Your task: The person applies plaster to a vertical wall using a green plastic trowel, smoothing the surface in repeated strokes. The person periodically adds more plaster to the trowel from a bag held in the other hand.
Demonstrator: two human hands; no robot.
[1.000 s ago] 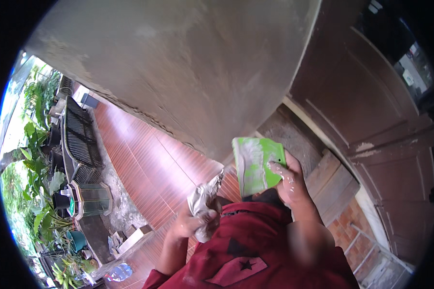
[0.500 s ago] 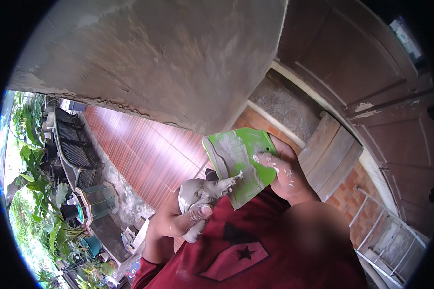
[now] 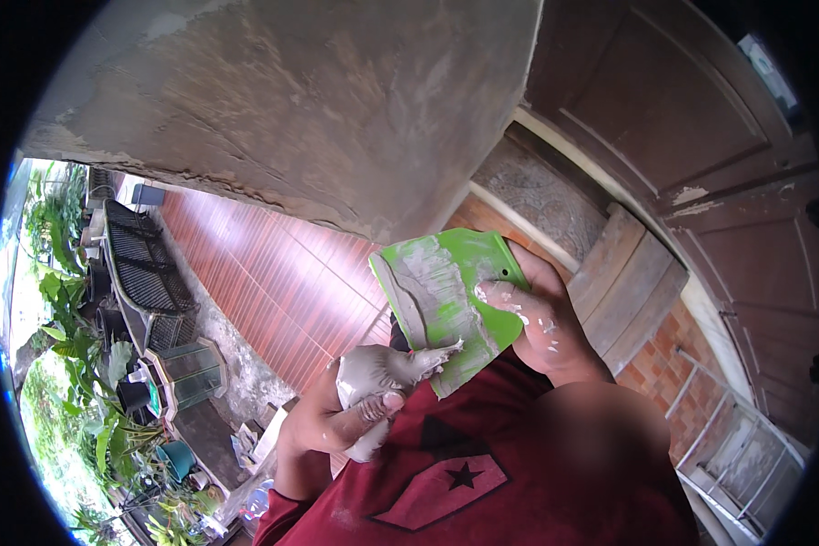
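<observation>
My left hand (image 3: 323,420) is closed around a lump of wet grey putty (image 3: 373,373), its thumb pressed on the near side. From the lump a ragged peak points right, meeting the face of a green plastic putty spreader (image 3: 460,250). My right hand (image 3: 551,323) grips that spreader by its right end, with the thumb on top and the other fingers hidden behind it. Grey putty coats much of the spreader's face and lies in a thick ridge along its left edge. White-grey smears mark my right thumb and knuckles.
A plastered grey wall (image 3: 318,100) with a rough lower edge rises ahead. Brown panelled doors (image 3: 646,100), wooden boards (image 3: 632,278) and a metal ladder-like frame (image 3: 728,428) stand right. A dark woven bench (image 3: 146,259) and potted plants (image 3: 73,337) line the left.
The spreader has shifted slightly left and up with my right hand. The putty in my left hand looks smoother on top, its peak still against the spreader.
</observation>
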